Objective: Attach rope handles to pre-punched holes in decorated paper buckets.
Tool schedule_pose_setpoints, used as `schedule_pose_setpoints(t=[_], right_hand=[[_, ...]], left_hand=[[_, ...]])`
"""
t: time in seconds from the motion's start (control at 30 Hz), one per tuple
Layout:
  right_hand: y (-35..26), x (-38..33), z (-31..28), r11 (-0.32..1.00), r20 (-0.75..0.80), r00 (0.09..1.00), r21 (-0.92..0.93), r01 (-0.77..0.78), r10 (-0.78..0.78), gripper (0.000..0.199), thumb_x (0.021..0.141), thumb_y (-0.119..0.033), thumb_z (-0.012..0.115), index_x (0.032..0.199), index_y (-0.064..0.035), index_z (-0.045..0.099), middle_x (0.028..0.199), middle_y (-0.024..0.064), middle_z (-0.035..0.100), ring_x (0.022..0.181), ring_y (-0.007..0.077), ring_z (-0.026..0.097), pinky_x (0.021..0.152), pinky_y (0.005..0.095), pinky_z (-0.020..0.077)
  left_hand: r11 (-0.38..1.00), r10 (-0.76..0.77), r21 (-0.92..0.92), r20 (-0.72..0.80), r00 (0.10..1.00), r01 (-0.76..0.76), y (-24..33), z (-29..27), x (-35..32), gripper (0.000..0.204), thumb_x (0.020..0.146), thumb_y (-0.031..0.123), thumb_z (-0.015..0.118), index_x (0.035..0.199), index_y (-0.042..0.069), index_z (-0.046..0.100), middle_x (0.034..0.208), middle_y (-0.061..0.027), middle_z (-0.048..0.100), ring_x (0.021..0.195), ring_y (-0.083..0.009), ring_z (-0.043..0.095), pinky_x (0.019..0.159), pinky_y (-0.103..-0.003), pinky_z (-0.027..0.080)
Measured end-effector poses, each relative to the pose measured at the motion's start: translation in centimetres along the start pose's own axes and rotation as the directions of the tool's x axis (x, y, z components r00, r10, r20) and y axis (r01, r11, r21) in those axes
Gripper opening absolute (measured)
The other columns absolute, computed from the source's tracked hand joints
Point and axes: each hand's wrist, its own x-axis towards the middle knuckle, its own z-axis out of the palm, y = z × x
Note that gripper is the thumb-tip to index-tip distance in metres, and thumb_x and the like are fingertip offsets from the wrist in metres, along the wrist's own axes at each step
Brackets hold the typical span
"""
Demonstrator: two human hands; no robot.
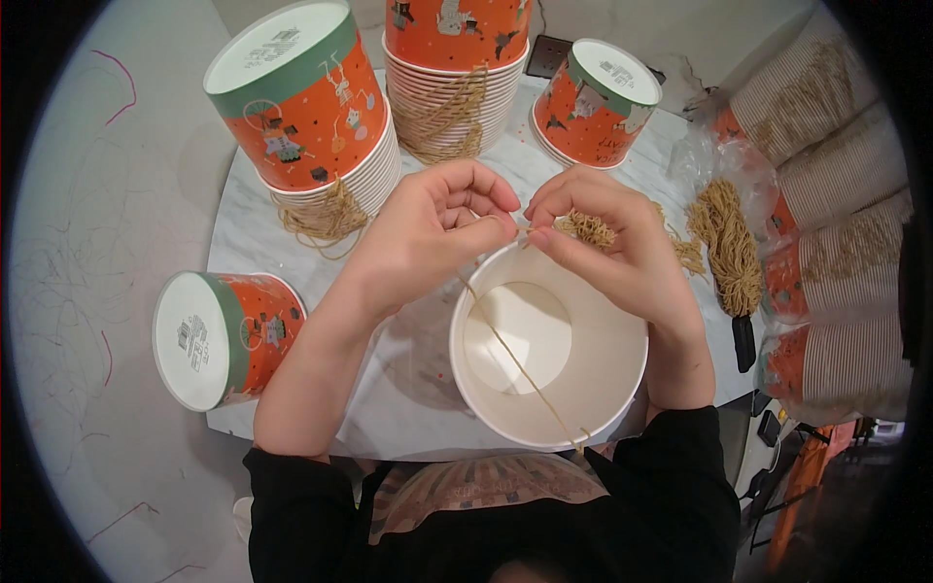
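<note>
while you're pinching that tan cord (520,364) at the rim, this white bucket (549,350) is only half strung

near end's already through by your chest; left hand (428,233) and right hand (607,243) both closed on the far end; stacked tubs (442,87) already carry cords; loose bundle (729,243) waits
</note>
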Motion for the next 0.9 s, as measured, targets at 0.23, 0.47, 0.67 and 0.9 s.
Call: schedule_pose_setpoints(t=[0.23,0.47,0.67,0.9], right_hand=[[0.1,-0.1,-0.3,0.926,0.032,0.977,0.316,-0.208,0.209,0.006,0.088,-0.004,0.072,0.089,0.0005,0.068,0.093,0.0052,0.070,0.091,0.0136,0.067,0.084,0.0278,0.0512],[0.4,-0.3,-0.5,0.813,0.096,0.969,0.529,-0.243,0.227,0.011,0.090,-0.005,0.073,0.097,0.0006,0.067,0.092,0.0043,0.071,0.090,0.0105,0.067,0.081,0.0256,0.0535],[-0.2,-0.3,0.0,0.764,0.102,0.965,0.593,-0.255,0.242,0.012,0.091,-0.007,0.074,0.100,0.0002,0.068,0.094,0.0020,0.071,0.089,0.0079,0.065,0.080,0.0233,0.0524],[-0.5,-0.4,-0.2,0.761,0.097,0.970,0.605,-0.236,0.224,0.011,0.094,-0.007,0.071,0.101,0.0014,0.068,0.095,0.0023,0.070,0.087,0.0085,0.066,0.078,0.0238,0.0533]], left_hand=[[0.997,-0.022,0.077,0.032,0.999,0.019,-0.7,-0.1,0.0,0.023,0.089,0.001,0.074,0.111,-0.001,0.064,0.096,-0.0013,0.069,0.086,-0.0026,0.066,0.075,-0.017,0.053],[0.974,0.028,0.226,0.016,0.999,-0.031,-0.4,0.3,-0.2,0.021,0.084,0.007,0.076,0.103,0.001,0.069,0.092,-0.0019,0.069,0.070,-0.0007,0.055,0.063,-0.019,0.045],[0.937,0.062,0.344,0.026,0.998,-0.067,0.2,0.6,-0.8,0.012,0.085,0.001,0.077,0.095,0.002,0.071,0.090,0.0026,0.070,0.066,0.0046,0.045,0.058,-0.015,0.036],[0.858,0.090,0.511,-0.042,0.995,-0.056,1.3,1.3,-1.7,0.015,0.084,0.005,0.079,0.098,0.000,0.072,0.085,0.0039,0.069,0.066,0.0033,0.047,0.058,-0.017,0.039]])
